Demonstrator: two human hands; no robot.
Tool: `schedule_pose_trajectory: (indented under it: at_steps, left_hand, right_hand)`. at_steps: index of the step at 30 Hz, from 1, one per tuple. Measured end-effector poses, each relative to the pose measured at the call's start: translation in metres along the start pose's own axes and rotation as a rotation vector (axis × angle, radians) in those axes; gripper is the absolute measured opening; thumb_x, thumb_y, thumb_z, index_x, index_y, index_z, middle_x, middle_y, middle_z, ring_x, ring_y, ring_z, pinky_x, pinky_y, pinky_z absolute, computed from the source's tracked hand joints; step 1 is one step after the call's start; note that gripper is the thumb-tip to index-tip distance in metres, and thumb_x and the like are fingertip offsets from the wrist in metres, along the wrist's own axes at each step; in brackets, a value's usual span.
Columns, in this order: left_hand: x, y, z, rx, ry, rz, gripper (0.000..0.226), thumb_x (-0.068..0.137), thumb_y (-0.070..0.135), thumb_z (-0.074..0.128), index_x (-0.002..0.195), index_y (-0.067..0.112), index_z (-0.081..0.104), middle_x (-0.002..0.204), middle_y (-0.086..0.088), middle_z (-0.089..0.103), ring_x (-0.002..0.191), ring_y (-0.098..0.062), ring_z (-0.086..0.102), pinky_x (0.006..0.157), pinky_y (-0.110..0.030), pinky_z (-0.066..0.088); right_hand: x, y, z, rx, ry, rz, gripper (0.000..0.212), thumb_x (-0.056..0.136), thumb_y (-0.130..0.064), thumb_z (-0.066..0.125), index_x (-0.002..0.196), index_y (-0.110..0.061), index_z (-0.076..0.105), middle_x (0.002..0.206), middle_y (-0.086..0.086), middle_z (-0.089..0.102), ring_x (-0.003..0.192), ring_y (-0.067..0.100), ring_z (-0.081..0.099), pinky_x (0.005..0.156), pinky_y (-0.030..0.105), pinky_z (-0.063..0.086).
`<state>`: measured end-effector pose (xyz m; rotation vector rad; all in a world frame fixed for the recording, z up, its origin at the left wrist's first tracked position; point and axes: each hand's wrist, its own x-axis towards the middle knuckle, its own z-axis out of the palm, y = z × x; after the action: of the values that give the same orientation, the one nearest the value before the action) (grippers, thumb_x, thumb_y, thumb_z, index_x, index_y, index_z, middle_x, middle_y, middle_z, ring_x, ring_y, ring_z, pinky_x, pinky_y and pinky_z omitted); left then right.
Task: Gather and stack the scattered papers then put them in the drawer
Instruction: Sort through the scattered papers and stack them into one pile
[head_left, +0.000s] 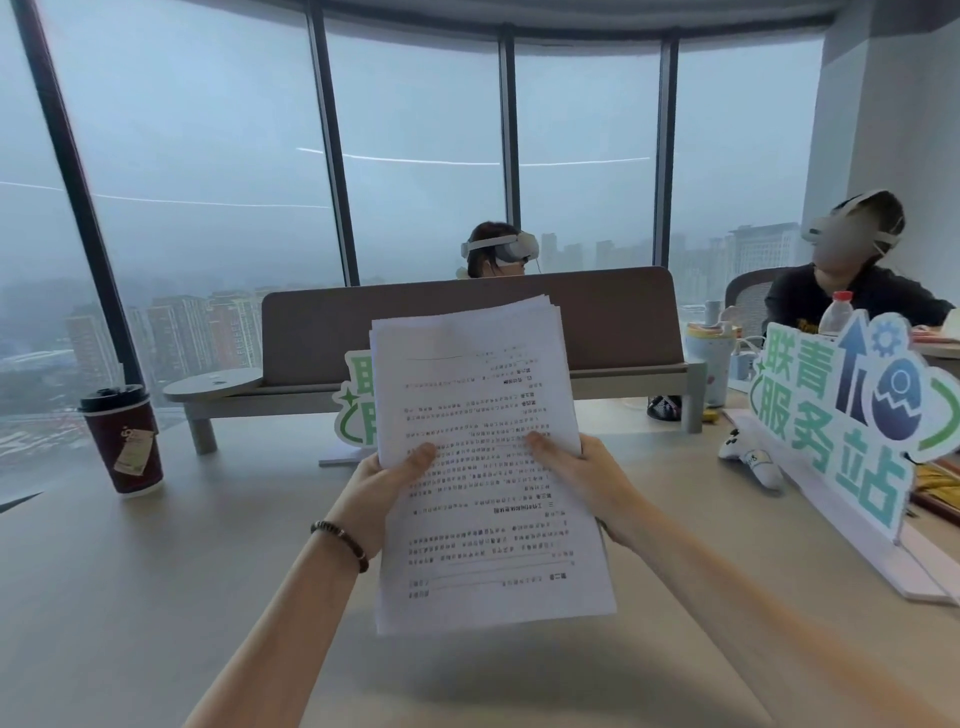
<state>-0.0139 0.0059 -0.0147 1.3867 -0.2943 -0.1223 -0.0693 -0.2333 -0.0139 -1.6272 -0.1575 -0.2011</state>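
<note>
I am holding the stack of papers (483, 457) up above the table (156, 571), printed side facing me, text upside down. My left hand (382, 488) is pinching its left edge, thumb on top; my right hand (576, 467) is gripping the right edge likewise. A coffee cup (122, 439) is standing well apart on the left.

Dim overcast window (415, 156) backlight; edges fisheye-warped.
</note>
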Motion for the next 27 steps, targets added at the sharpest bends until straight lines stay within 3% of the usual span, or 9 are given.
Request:
schedule_pose_trajectory:
  at_steps: [4, 6, 9, 11, 14, 16, 19, 22, 27]
  left_hand:
    - [0.000, 0.004, -0.002, -0.087, -0.053, -0.164, 0.030, 0.089, 0.022, 0.066, 0.117, 0.011, 0.066, 0.113, -0.016, 0.071, 0.094, -0.033, 0.071, 0.074, -0.045, 0.060]
    - [0.001, 0.004, -0.004, -0.066, -0.068, -0.206, 0.038, 0.087, 0.024, 0.067, 0.123, 0.011, 0.064, 0.116, -0.017, 0.070, 0.101, -0.036, 0.068, 0.081, -0.049, 0.058]
    - [-0.001, 0.005, -0.003, -0.096, -0.100, -0.250, 0.034, 0.094, 0.030, 0.057, 0.123, 0.014, 0.063, 0.112, -0.015, 0.072, 0.095, -0.033, 0.071, 0.079, -0.048, 0.058]
    - [-0.003, 0.007, -0.002, -0.234, -0.173, -0.274, 0.038, 0.098, 0.042, 0.046, 0.121, 0.017, 0.064, 0.112, -0.014, 0.071, 0.095, -0.033, 0.071, 0.074, -0.047, 0.059]
    - [-0.005, 0.007, -0.003, -0.481, -0.292, -0.216, 0.066, 0.094, 0.064, 0.035, 0.121, 0.013, 0.068, 0.110, -0.017, 0.070, 0.096, -0.036, 0.070, 0.069, -0.044, 0.059]
    - [-0.003, 0.002, -0.003, -0.637, -0.305, -0.112, 0.078, 0.088, 0.073, 0.036, 0.136, 0.014, 0.056, 0.130, -0.019, 0.060, 0.114, -0.037, 0.061, 0.088, -0.051, 0.054]
    - [-0.001, -0.009, 0.007, -0.813, -0.264, 0.027, 0.088, 0.084, 0.078, 0.038, 0.146, 0.016, 0.043, 0.148, -0.016, 0.045, 0.137, -0.036, 0.042, 0.115, -0.054, 0.027]
    - [-0.002, -0.016, 0.027, -0.731, -0.182, 0.048, 0.079, 0.088, 0.068, 0.045, 0.147, 0.016, 0.040, 0.145, -0.016, 0.049, 0.135, -0.036, 0.044, 0.113, -0.056, 0.029]
    - [-0.003, -0.029, 0.057, -0.672, -0.044, -0.183, 0.044, 0.098, 0.027, 0.053, 0.137, 0.008, 0.048, 0.127, -0.020, 0.063, 0.121, -0.038, 0.057, 0.108, -0.058, 0.037]
  right_hand:
    - [0.005, -0.002, -0.001, 0.182, -0.089, 0.085, 0.031, 0.097, -0.030, 0.062, 0.122, -0.011, 0.064, 0.113, 0.011, 0.074, 0.100, 0.035, 0.073, 0.082, 0.047, 0.059]
    - [0.011, 0.003, -0.004, 0.144, -0.077, 0.117, 0.030, 0.097, -0.026, 0.063, 0.121, -0.009, 0.064, 0.109, 0.009, 0.076, 0.097, 0.032, 0.074, 0.079, 0.044, 0.060]
    - [0.020, 0.009, -0.007, 0.068, -0.028, 0.146, 0.027, 0.095, -0.022, 0.064, 0.117, -0.006, 0.064, 0.098, 0.006, 0.078, 0.086, 0.026, 0.076, 0.070, 0.036, 0.061]
    - [0.024, 0.014, -0.008, 0.154, 0.000, 0.179, 0.021, 0.095, -0.016, 0.063, 0.112, -0.005, 0.064, 0.093, 0.007, 0.078, 0.079, 0.026, 0.076, 0.064, 0.034, 0.061]
    - [0.027, 0.018, -0.008, 0.367, 0.077, 0.263, 0.018, 0.098, -0.013, 0.058, 0.110, -0.001, 0.063, 0.090, 0.013, 0.076, 0.073, 0.029, 0.075, 0.057, 0.035, 0.060]
    - [0.029, 0.020, -0.005, 0.481, 0.134, 0.270, 0.022, 0.099, -0.016, 0.056, 0.117, -0.004, 0.062, 0.098, 0.016, 0.076, 0.082, 0.033, 0.075, 0.061, 0.038, 0.060]
    - [0.031, 0.018, 0.008, 0.550, 0.307, 0.203, 0.021, 0.100, -0.016, 0.055, 0.118, -0.010, 0.062, 0.104, 0.014, 0.076, 0.091, 0.034, 0.074, 0.071, 0.044, 0.062]
    - [0.034, 0.018, 0.026, 0.544, 0.524, 0.156, 0.021, 0.098, -0.019, 0.056, 0.118, -0.015, 0.060, 0.105, 0.010, 0.074, 0.090, 0.031, 0.073, 0.078, 0.047, 0.062]
    - [0.033, 0.021, 0.052, 0.463, 0.709, 0.096, 0.016, 0.098, -0.030, 0.057, 0.112, -0.022, 0.060, 0.103, 0.001, 0.070, 0.091, 0.021, 0.070, 0.076, 0.037, 0.060]
